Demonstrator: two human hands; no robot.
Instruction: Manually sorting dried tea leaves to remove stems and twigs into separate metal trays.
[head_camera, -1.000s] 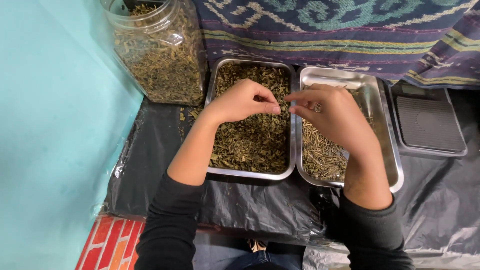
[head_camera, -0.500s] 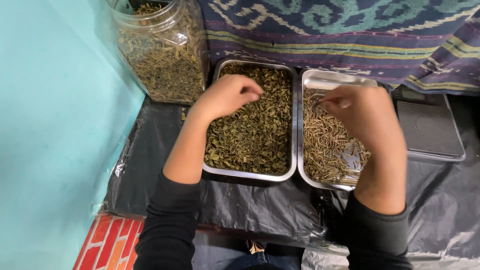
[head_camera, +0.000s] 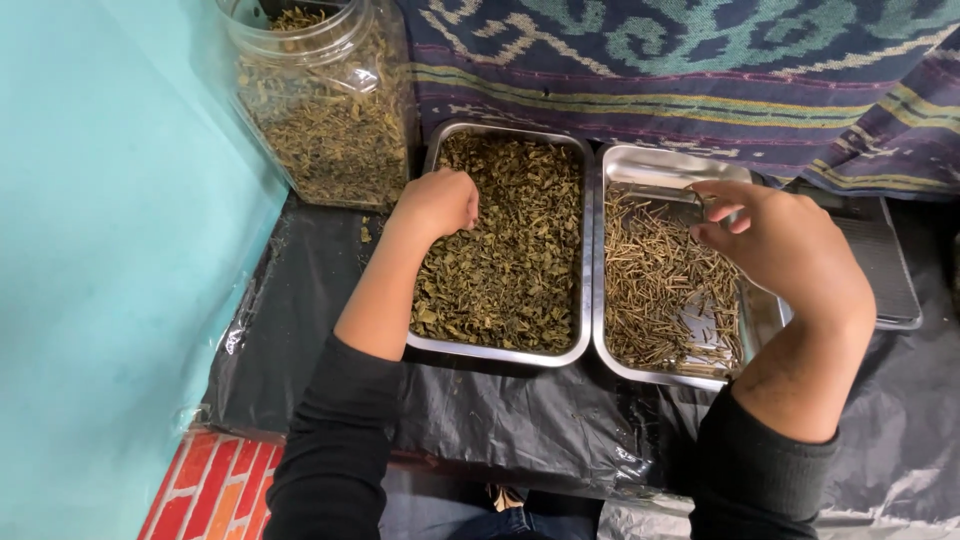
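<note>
Tall jar (head_camera: 325, 110) beside left tray (head_camera: 500, 352)

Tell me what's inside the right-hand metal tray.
The right tray holds thin brownish stems, with bare metal showing at its far end and near right corner. The right hand hovers over it, hiding part of the tray's right side.

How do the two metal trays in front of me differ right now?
The left tray is filled edge to edge with crumpled green dried leaves; the right tray holds thin straw-coloured stems, with bare metal showing at its far end and near corner. The left hand rests in the left tray's leaves; the right hand hovers over the right tray. Both are shiny rectangular trays, side by side.
</note>
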